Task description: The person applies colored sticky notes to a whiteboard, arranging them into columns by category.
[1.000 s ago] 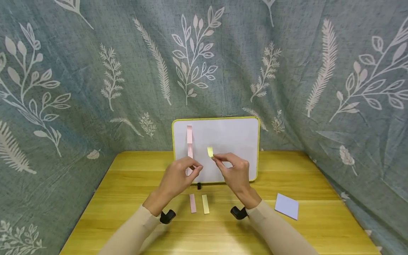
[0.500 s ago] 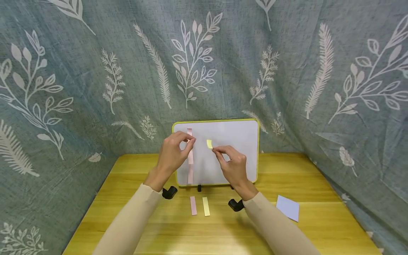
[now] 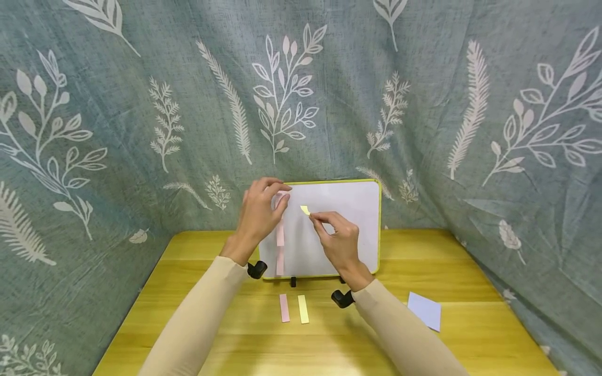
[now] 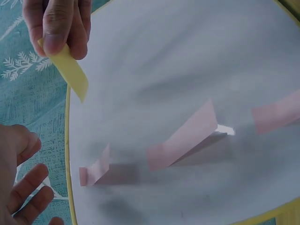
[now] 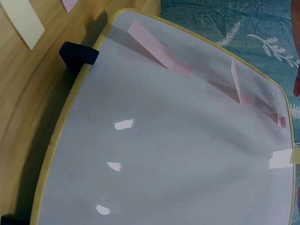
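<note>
A white board with a yellow frame stands upright on the table. My right hand pinches a small yellow sticky note strip between thumb and fingers, in front of the board's upper middle; the strip hangs down in the left wrist view. My left hand is at the board's upper left corner with loosely bent fingers, holding nothing. Behind it a column of pink sticky strips runs down the board's left side. In the left wrist view these pink strips stick by one end, the other ends lifting off.
A pink strip pad and a yellow strip pad lie before the board on the wooden table. A lavender note pad lies at the right. Black feet support the board; a patterned curtain hangs behind.
My left hand has risen from the board's lower left to its upper left corner. My right hand, still pinching the yellow strip, has shifted slightly up and left.
</note>
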Action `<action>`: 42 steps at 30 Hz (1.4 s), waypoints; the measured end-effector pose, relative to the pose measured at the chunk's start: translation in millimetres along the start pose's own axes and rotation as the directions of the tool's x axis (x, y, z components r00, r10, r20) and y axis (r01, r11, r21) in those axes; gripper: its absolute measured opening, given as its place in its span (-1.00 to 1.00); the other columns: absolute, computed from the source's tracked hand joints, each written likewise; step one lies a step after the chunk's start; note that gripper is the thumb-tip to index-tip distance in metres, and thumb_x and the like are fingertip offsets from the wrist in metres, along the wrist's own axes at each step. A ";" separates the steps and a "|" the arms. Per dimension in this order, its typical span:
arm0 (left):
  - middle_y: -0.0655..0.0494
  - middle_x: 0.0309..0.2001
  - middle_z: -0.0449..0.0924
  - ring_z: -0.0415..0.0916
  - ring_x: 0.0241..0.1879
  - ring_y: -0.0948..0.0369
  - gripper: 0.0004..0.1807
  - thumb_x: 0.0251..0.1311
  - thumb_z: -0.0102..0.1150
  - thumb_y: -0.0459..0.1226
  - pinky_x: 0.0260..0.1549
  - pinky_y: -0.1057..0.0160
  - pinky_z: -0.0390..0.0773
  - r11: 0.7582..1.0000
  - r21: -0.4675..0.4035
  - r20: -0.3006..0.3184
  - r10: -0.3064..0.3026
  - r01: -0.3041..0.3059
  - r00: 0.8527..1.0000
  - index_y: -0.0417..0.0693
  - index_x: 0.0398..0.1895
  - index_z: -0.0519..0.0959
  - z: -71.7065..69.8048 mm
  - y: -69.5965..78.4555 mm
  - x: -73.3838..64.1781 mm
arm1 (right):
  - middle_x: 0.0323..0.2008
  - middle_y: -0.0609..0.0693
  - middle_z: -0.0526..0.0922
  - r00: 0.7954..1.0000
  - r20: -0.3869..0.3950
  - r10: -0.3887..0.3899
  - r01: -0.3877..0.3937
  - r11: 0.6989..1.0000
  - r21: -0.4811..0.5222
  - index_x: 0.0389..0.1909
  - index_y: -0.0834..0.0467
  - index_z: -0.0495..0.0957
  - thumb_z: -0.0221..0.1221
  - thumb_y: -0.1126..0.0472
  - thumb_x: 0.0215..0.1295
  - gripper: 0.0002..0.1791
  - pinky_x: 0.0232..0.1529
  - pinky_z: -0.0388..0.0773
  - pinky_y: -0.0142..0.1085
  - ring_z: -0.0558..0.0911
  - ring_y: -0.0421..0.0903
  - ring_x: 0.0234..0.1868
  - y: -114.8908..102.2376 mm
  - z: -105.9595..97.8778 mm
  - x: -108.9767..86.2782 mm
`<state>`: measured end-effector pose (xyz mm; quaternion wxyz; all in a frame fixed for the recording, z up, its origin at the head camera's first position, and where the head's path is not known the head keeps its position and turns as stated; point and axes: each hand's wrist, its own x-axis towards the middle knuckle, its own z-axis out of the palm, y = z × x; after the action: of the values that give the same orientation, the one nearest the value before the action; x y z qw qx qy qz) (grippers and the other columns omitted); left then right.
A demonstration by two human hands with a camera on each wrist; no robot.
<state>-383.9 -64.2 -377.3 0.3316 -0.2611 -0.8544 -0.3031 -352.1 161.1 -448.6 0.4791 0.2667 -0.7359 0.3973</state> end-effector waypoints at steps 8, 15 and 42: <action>-0.08 0.47 0.72 0.66 0.39 -0.19 -0.66 0.67 0.42 -0.19 0.39 -0.35 0.60 0.998 0.064 0.061 -0.005 0.001 0.998 0.06 0.39 0.82 3.2 -3.3 5.2 | -0.13 0.13 0.97 1.000 -0.010 -0.022 0.022 1.000 0.001 -0.06 0.24 0.91 0.59 0.36 0.45 -0.88 -0.03 0.94 -0.09 0.98 0.07 -0.16 -0.5 7.6 4.1; -0.03 0.46 0.74 0.64 0.46 -0.17 -0.60 0.69 0.39 -0.16 0.60 -0.39 0.48 0.995 0.097 0.102 -0.049 0.039 0.994 0.10 0.48 0.77 6.6 -6.0 13.0 | -0.05 0.15 0.98 0.999 -0.041 -0.029 0.028 0.999 -0.015 -0.05 0.27 0.91 0.56 0.43 0.45 -0.87 -0.03 0.94 -0.05 0.99 0.11 -0.12 3.9 17.0 6.9; -0.06 0.41 0.77 0.64 0.45 -0.18 -0.59 0.64 0.47 -0.13 0.74 -0.43 0.31 0.989 0.124 0.098 -0.098 0.086 0.990 0.16 0.46 0.78 23.7 -3.0 15.7 | -0.06 0.22 0.97 0.999 -0.041 0.003 -0.005 0.999 -0.049 -0.09 0.31 0.91 0.52 0.44 0.48 -0.92 0.01 0.94 -0.01 1.00 0.15 -0.07 8.0 34.3 4.5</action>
<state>-405.6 -46.0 -381.1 0.2876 -0.2164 -0.8982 -0.2523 -377.0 136.6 -454.8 0.4997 0.2450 -0.7359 0.3856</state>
